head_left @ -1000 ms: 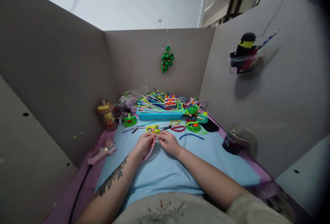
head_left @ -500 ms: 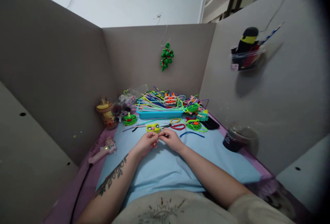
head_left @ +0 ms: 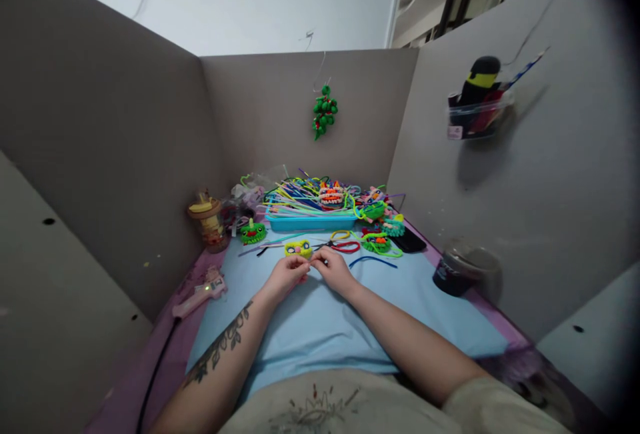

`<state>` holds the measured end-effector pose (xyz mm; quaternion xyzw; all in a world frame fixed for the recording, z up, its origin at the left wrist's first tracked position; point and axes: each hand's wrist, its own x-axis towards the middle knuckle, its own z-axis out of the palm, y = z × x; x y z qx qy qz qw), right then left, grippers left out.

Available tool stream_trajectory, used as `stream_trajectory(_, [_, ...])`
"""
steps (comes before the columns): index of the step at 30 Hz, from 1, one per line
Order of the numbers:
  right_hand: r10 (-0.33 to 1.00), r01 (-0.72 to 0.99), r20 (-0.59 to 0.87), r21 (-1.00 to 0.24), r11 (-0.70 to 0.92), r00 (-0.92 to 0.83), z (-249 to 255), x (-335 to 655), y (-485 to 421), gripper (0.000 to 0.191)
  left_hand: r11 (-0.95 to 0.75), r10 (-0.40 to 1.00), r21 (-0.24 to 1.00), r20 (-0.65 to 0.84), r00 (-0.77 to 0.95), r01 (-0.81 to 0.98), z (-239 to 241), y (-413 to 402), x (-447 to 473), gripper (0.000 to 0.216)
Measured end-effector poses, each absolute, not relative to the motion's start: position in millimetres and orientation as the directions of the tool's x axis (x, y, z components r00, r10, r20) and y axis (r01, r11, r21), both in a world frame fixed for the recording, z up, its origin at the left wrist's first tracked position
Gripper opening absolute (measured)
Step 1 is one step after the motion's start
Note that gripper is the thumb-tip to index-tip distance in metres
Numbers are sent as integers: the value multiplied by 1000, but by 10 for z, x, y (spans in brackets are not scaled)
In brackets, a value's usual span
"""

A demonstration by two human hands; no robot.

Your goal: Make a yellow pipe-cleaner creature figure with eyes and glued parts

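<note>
Mid-frame, left hand [head_left: 287, 278] and right hand [head_left: 337, 271] meet fingertip to fingertip, pinched narrow on something too small to tell, forearms resting on the blue mat [head_left: 430, 311], seemingly for steadiness.

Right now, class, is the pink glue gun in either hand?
No, the glue gun lies untouched, well aside from the left hand and right hand.
</note>
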<state>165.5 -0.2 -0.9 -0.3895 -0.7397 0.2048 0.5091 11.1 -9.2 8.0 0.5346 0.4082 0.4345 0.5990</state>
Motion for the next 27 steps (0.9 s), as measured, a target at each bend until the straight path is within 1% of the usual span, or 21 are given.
stream_trajectory(3, [782,371,601,-697,614,-165,-24,1649,-1,9,-5,959,1000,7,283,-9,71,-77,100,27])
stream_trajectory(6, [763,387,616,-667,637,-196,-16,1661,-11,9,-152,963,975,108,247,165,77,-71,88,22])
stream_trajectory(8, [727,422,636,-603,677,-259,0,1683,-25,10,-283,951,911,226,212,298,71,-69,83,17])
stream_trajectory(11, [656,501,659,-453,737,-368,21,1723,-48,11,-438,899,790,384,211,429,36,-66,85,14])
stream_trajectory(12, [637,531,663,-401,746,-394,24,1733,-54,11,-458,889,768,403,217,448,23,-65,88,14])
stream_trajectory(14, [618,585,664,-323,744,-421,24,1744,-60,11,-450,893,770,395,215,454,10,-65,96,14])
stream_trajectory(16, [627,614,665,-309,726,-406,23,1742,-57,11,-397,917,822,344,200,408,24,-71,107,14])
stream_trajectory(18, [654,596,670,-379,708,-351,28,1731,-49,11,-304,946,906,251,203,296,64,-83,119,16])
stream_trajectory(20, [697,520,667,-510,685,-264,42,1713,-40,10,-158,967,980,129,220,117,112,-101,133,20])
stream_trajectory(21, [724,463,655,-585,666,-215,51,1700,-36,10,-79,970,997,72,232,19,133,-111,141,23])
stream_trajectory(22, [755,394,634,-659,641,-167,59,1686,-33,10,-11,968,997,29,249,-73,148,-122,148,25])
stream_trajectory(24, [821,220,562,-792,570,-105,66,1649,-31,8,69,957,976,-6,291,-207,164,-142,164,29])
stream_trajectory(26, [890,10,446,-894,449,-95,59,1607,-34,8,86,945,960,6,327,-266,163,-158,182,30])
stream_trajectory(27, [921,-90,377,-925,368,-104,51,1587,-37,9,77,944,957,21,330,-278,159,-163,192,30])
